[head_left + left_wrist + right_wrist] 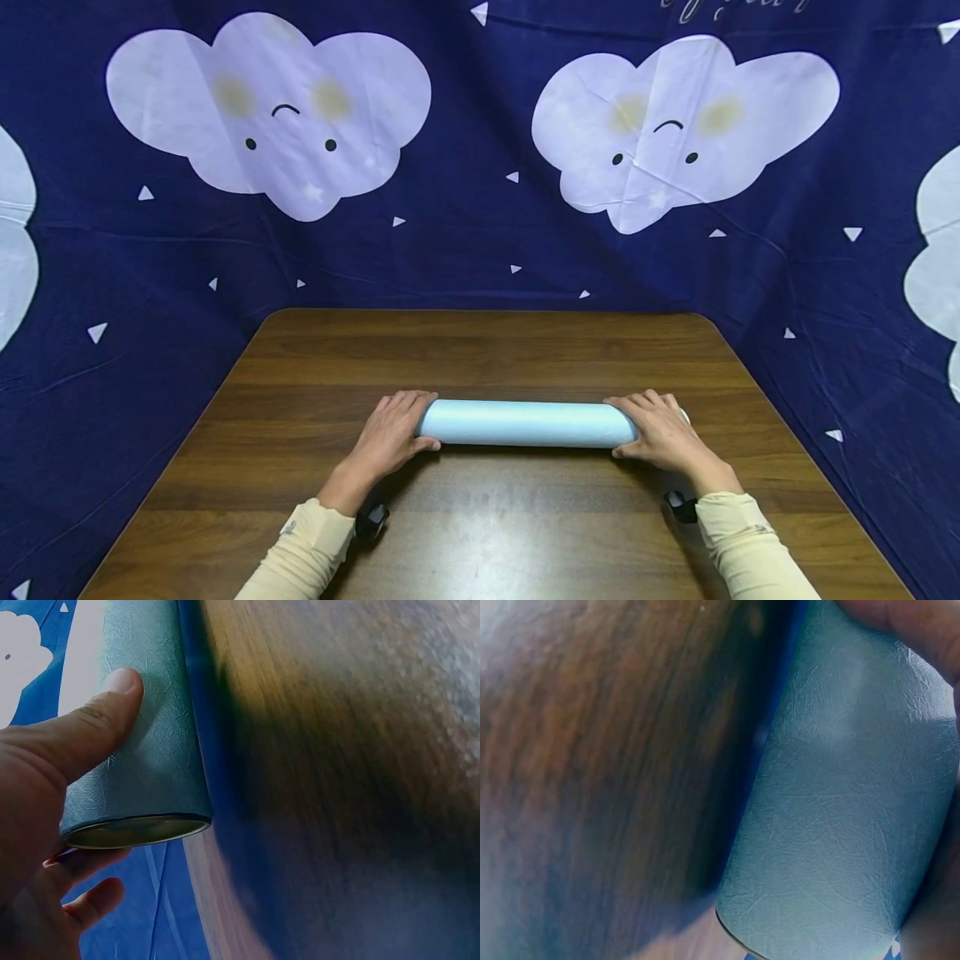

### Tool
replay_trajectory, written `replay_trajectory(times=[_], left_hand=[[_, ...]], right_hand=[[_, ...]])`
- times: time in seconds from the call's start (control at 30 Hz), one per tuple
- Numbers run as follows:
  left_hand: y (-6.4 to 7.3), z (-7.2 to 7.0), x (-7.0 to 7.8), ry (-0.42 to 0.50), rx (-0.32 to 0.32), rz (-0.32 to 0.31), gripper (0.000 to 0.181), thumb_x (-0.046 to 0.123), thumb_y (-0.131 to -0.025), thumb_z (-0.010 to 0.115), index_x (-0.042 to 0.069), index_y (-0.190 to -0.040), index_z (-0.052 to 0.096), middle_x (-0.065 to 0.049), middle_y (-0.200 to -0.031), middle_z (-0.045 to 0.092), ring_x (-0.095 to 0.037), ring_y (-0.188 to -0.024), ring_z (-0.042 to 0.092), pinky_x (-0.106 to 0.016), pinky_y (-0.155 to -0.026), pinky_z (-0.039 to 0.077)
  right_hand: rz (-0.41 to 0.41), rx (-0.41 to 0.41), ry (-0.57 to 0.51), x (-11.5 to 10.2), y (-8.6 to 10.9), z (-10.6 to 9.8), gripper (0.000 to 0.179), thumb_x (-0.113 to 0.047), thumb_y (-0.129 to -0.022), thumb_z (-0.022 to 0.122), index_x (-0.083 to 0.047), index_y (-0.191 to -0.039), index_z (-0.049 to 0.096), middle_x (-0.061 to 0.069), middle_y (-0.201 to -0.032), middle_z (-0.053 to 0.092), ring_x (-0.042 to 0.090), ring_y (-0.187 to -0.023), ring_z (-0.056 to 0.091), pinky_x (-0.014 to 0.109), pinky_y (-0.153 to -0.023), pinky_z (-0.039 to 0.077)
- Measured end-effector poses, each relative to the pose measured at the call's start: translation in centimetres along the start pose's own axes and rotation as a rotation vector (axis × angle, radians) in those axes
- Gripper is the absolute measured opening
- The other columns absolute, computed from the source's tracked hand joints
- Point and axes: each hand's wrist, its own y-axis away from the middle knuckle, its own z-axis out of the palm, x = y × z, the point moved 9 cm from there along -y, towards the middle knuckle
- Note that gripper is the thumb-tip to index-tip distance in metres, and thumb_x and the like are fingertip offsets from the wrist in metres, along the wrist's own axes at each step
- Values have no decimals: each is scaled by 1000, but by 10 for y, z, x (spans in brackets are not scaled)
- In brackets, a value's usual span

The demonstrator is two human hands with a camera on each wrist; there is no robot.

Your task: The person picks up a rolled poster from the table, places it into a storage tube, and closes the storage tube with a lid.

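Note:
A long, light blue tube (525, 423) lies crosswise in front of me in the head view. My left hand (386, 433) grips its left end, thumb on the near side and fingers over the far side. At the other end, my right hand (663, 432) holds it the same way. Seen from the left wrist, the tube (154, 765) has crinkled, paper-like skin and a thin rim round a recessed, gold-toned end. From the right wrist, the same crinkled surface (840, 802) fills much of the view, with part of the right hand along its edge.
The brown wood-grain table (480, 350) has rounded far corners. Behind and beside it hangs a dark blue cloth (465, 250) printed with white clouds and small triangles. A dark wrist device (371, 523) sits under the left wrist, another (680, 507) at the right.

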Motion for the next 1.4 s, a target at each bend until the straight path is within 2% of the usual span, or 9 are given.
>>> replay_trajectory(times=[0.33,0.67,0.93,1.1,1.3,1.4], left_hand=[[2,4,-1,-2,-17,-7,73,39,-68,81,6,-128,55,-10,-121,62,-29,-112,57,-42,-84,42],[2,4,-1,-7,-23,-9,73,39,-68,81,7,-128,54,-10,-123,61,-29,-113,56,-42,-84,41],[3,3,-1,-29,-14,-8,73,40,-69,80,8,-129,53,-9,-124,61,-28,-114,56,-41,-83,41],[3,0,0,-33,-2,-3,73,39,-69,80,8,-130,53,-10,-126,60,-27,-115,56,-41,-84,41],[2,-1,0,-28,-8,-10,73,39,-69,80,8,-130,53,-10,-127,59,-28,-116,55,-41,-84,41],[2,-1,0,-31,-12,-11,74,40,-70,80,9,-130,53,-10,-127,59,-28,-116,55,-42,-84,41]], right_hand=[[-26,35,11,-4,1,-1,80,-44,-52,87,-17,-123,59,6,-106,67,25,-97,56,41,-77,34],[0,-19,24,-3,1,2,80,-47,-57,85,-19,-127,57,6,-110,66,27,-102,55,45,-82,34],[-27,10,64,-5,2,0,82,-46,-56,86,-17,-127,56,7,-108,65,28,-101,55,45,-80,35],[-22,0,55,-6,2,-2,83,-48,-59,84,-19,-130,54,8,-113,64,29,-105,54,47,-82,36],[-57,57,44,-12,0,-11,85,-47,-56,86,-18,-129,55,8,-112,64,28,-103,54,48,-81,36],[-56,57,39,-13,1,-11,85,-47,-55,86,-18,-129,55,8,-112,64,29,-103,55,48,-82,37]])
